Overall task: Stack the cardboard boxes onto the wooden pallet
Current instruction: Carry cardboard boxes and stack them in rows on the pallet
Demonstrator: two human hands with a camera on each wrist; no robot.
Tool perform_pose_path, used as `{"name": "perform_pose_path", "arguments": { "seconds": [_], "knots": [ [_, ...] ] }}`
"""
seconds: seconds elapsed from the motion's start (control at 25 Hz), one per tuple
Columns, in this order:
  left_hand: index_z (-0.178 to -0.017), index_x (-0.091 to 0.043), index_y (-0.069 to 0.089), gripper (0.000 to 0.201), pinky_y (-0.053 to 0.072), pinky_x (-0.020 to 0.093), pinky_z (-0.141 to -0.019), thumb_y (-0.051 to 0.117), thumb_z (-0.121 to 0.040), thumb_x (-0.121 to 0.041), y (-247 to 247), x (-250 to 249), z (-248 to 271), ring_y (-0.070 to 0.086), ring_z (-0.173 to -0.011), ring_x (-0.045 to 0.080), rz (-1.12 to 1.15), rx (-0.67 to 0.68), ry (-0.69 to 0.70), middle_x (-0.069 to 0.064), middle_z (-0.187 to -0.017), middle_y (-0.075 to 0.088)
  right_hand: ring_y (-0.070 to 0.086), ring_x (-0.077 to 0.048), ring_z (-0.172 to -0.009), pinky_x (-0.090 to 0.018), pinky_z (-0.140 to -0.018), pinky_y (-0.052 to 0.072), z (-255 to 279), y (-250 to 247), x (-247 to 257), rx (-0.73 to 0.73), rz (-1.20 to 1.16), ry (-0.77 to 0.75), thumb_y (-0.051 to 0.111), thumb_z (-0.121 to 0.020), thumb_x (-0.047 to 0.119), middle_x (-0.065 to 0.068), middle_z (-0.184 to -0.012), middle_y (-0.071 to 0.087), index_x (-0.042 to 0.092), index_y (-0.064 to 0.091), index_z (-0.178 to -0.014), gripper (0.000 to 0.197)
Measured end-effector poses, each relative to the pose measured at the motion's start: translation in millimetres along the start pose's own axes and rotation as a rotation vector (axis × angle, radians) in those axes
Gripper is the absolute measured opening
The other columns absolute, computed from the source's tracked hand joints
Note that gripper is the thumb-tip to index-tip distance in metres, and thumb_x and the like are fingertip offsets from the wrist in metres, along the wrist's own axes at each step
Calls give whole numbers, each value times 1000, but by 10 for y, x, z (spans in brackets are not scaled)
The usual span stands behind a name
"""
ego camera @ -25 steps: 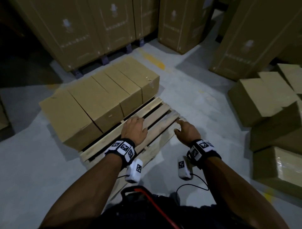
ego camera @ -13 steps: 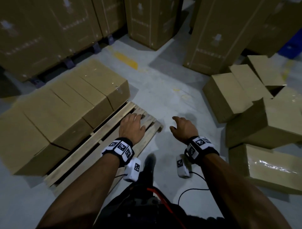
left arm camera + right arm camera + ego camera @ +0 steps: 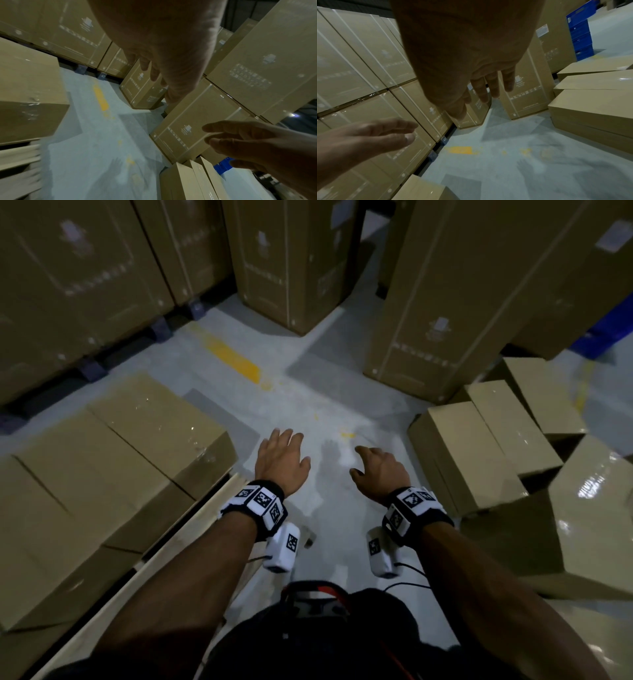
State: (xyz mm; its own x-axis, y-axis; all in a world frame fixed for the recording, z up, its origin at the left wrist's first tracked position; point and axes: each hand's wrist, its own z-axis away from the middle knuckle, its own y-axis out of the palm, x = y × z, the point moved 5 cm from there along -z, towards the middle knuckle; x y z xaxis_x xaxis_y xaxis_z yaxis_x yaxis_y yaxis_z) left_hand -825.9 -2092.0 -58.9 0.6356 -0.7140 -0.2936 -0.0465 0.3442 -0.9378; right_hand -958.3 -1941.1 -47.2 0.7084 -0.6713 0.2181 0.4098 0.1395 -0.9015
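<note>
A wooden pallet (image 3: 191,529) lies at the lower left with a row of brown cardboard boxes (image 3: 113,460) on it. More cardboard boxes (image 3: 479,453) lie in a loose pile on the floor at the right. My left hand (image 3: 279,460) hovers over bare floor just right of the pallet, fingers spread and holding nothing. My right hand (image 3: 378,469) hangs beside it, fingers relaxed and empty, left of the loose pile. The left wrist view shows the left hand's fingers (image 3: 150,70) straight; the right wrist view shows the right hand's fingers (image 3: 488,88) loosely extended.
Tall strapped cartons (image 3: 291,258) on dark pallets wall in the far side, with another tall carton (image 3: 455,302) at the right. A yellow floor mark (image 3: 236,361) lies on the grey concrete ahead. Blue crates (image 3: 580,36) stand behind the right cartons.
The view has swung right, so the pallet slid to the lower left. Both hands have left the pallet slats and now hang over bare floor, nearer the loose pile.
</note>
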Motion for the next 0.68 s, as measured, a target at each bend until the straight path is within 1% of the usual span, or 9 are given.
{"name": "perform_pose_path", "arguments": {
  "seconds": [0.12, 0.24, 0.32, 0.4, 0.52, 0.6, 0.68],
  "knots": [
    [-152, -16, 30, 58, 15, 44, -121, 45, -100, -38, -39, -8, -615, 13, -151, 30, -7, -11, -42, 8, -162, 23, 45, -37, -130, -45, -101, 42, -689, -263, -133, -9, 12, -36, 50, -100, 40, -13, -148, 45, 19, 35, -152, 58],
    [-151, -16, 31, 58, 17, 44, -120, 45, -100, -39, 3, 3, -1207, 14, -150, 30, -16, -20, -115, 9, -161, 25, 44, -37, -132, -45, -103, 42, -1460, -428, -253, 13, 28, -117, 49, -100, 40, -13, -149, 44, 19, 34, -152, 58],
    [-151, -16, 32, 58, 18, 45, -120, 45, -100, -39, 19, 20, -1659, 16, -150, 30, -4, -33, -208, 9, -161, 26, 40, -36, -136, -45, -108, 38, -2077, -572, -316, 64, 43, -188, 47, -101, 41, -12, -153, 40, 20, 32, -153, 58],
    [-150, -16, 33, 57, 20, 45, -119, 45, -99, -39, 12, 14, -2002, 17, -149, 31, -1, -45, -304, 9, -160, 27, 40, -36, -136, -44, -107, 37, -2592, -732, -325, 87, 109, -281, 47, -101, 41, -11, -153, 40, 20, 31, -153, 58],
    [-149, -15, 35, 57, 21, 45, -118, 46, -99, -38, -151, -34, -2407, 19, -148, 31, 34, -61, -449, 10, -159, 29, 39, -35, -136, -44, -106, 37, -3211, -1089, -246, 163, 181, -417, 47, -101, 40, -11, -152, 40, 20, 32, -153, 57],
    [-148, -14, 36, 56, 21, 46, -118, 47, -99, -38, -296, -18, -2624, 20, -147, 32, 29, -97, -508, 11, -158, 31, 39, -36, -136, -47, -107, 38, -3566, -1304, -136, 171, 219, -503, 48, -101, 40, -12, -152, 40, 19, 32, -152, 57],
    [-149, -14, 36, 56, 22, 46, -118, 47, -99, -39, -393, 57, -2792, 21, -147, 32, 42, -104, -575, 11, -158, 31, 39, -37, -136, -48, -108, 38, -3896, -1472, 17, 170, 231, -570, 49, -101, 39, -13, -151, 41, 18, 33, -152, 58]
  ]
}}
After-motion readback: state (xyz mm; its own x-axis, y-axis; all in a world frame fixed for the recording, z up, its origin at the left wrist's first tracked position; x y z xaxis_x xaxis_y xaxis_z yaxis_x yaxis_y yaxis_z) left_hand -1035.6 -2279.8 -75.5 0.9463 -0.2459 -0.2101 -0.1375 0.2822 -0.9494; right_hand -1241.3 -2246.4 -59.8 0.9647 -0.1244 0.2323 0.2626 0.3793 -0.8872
